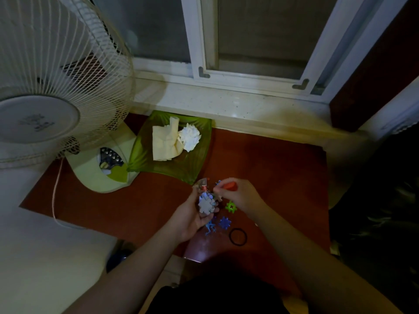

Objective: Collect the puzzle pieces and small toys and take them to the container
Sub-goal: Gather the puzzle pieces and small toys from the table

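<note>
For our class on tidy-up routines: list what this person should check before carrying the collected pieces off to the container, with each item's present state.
1. Left hand holds the gathered puzzle pieces: ok.
2. Right hand grips the orange toy: ok.
3. Green piece collected: not ok, it lies on the table.
4. Blue piece collected: not ok, it lies on the table.
5. Blue figure secure below the left hand: cannot tell.
6. Container located: cannot tell.
</note>
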The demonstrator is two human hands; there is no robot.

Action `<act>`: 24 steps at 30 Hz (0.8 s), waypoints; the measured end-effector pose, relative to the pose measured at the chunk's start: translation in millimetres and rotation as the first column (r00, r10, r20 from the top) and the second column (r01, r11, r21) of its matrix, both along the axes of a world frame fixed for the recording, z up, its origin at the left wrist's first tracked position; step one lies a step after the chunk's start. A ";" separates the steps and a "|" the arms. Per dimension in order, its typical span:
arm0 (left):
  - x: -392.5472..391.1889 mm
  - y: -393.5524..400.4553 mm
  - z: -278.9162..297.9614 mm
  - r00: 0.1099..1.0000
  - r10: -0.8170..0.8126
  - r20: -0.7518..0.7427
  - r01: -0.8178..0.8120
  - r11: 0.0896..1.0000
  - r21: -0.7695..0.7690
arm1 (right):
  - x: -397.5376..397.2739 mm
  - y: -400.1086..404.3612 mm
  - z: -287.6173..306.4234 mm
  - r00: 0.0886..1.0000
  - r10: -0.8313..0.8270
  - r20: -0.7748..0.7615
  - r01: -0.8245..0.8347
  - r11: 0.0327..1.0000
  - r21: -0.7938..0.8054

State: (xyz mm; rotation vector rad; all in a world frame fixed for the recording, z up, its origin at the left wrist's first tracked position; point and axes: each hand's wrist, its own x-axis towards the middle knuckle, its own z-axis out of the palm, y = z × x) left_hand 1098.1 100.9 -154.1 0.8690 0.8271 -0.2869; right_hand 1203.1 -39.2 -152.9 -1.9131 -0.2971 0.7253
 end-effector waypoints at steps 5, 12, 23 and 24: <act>-15.3 14.8 -7.5 1.000 0.018 0.004 -0.018 0.997 0.068 | 25.4 7.1 -24.8 0.985 -0.020 0.173 0.073 0.951 -0.302; -27.4 26.3 -13.4 0.999 -0.038 -0.008 0.039 0.972 0.231 | 26.1 25.6 -51.8 0.986 0.088 0.141 -0.001 0.850 -0.526; -11.6 25.6 -7.7 0.999 -0.029 -0.027 0.035 0.965 0.260 | 32.1 14.7 -50.2 0.978 -0.204 -0.035 0.190 0.951 -0.244; -9.3 24.8 -8.7 0.999 -0.017 -0.031 0.025 0.966 0.256 | 30.5 12.3 -44.0 0.967 -0.235 -0.097 0.217 0.962 -0.168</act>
